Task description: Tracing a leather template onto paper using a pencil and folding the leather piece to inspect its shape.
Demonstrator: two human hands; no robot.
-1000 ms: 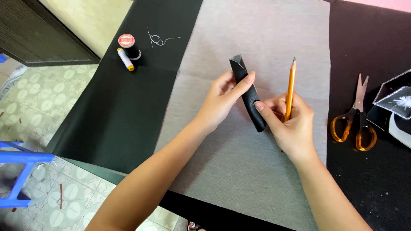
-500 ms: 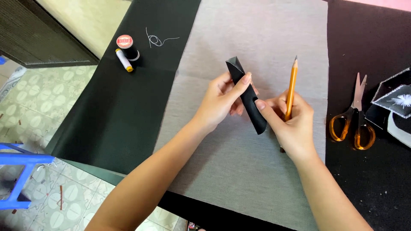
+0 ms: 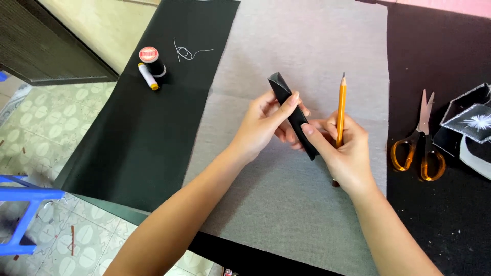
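Folded strip of black fabric (image 3: 291,110), long and narrow, is being held tilted above the grey cloth sheet (image 3: 286,204), upper end pointing up-left, lower end running down-right between the two hands. Left hand (image 3: 266,125) is pinching the strip's upper half, thumb on the near face, fingers curled behind; closed on the fabric. Right hand (image 3: 343,153) is gripping the strip's lower end with the thumb pressing across it, and is also clasping a yellow wooden pencil (image 3: 341,110), standing upright with its point up, among the curled fingers. Both hands are hovering over the grey sheet, which is lying across black cloth (image 3: 148,133) covering the table. To the right, orange-handled scissors (image 3: 420,140) are lying on the black cloth, blades pointing away. Further right, black fabric pieces with white edging (image 3: 470,120). Far left, a black thread spool with a red top (image 3: 152,60) is standing touching a white spool with yellow ends (image 3: 148,76), loose white thread (image 3: 189,51) nearby.
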